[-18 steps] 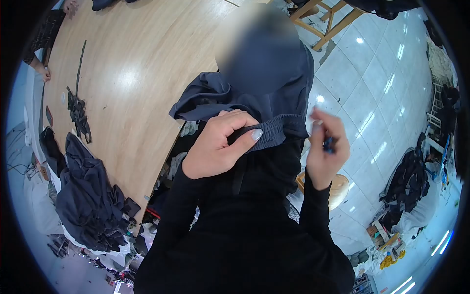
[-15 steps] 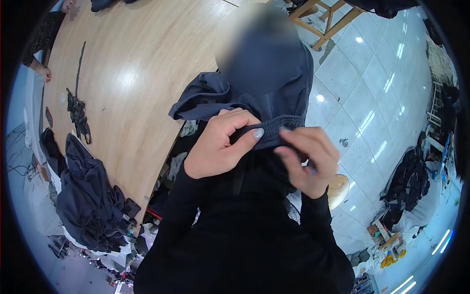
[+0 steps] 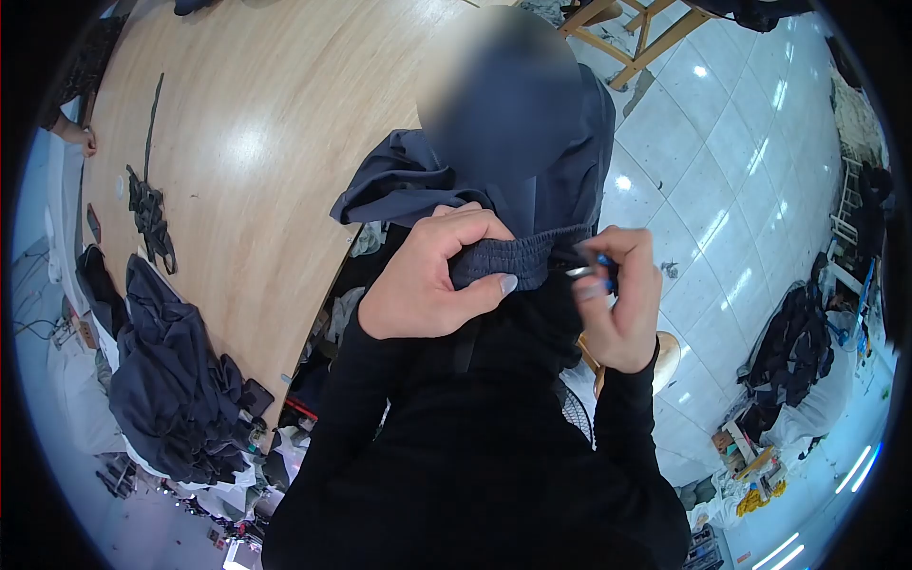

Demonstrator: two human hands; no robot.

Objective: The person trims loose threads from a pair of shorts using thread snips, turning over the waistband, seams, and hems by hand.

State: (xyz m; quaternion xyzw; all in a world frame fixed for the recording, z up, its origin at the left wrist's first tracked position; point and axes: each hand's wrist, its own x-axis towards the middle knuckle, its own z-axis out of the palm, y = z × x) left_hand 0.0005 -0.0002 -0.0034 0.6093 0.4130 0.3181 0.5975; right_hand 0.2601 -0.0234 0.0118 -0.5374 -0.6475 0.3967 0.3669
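Note:
A dark navy garment with a gathered elastic waistband lies over the table edge in front of my body. My left hand grips the waistband, thumb below and fingers behind it. Just right of the band, my right hand is closed around a small blue and metal tool, which looks like thread snips. Motion blur and my fingers hide most of it. A round blur covers the upper part of the garment.
The wooden table stretches to the left, bearing a black strap bundle, a dark cloth pile and a phone. Another person's hand rests at its far edge. A wooden stool stands on the tiled floor.
My right hand has moved right, away from the waistband, and the tool in it now shows. The left hand keeps its hold, and more of the band's face is turned up.

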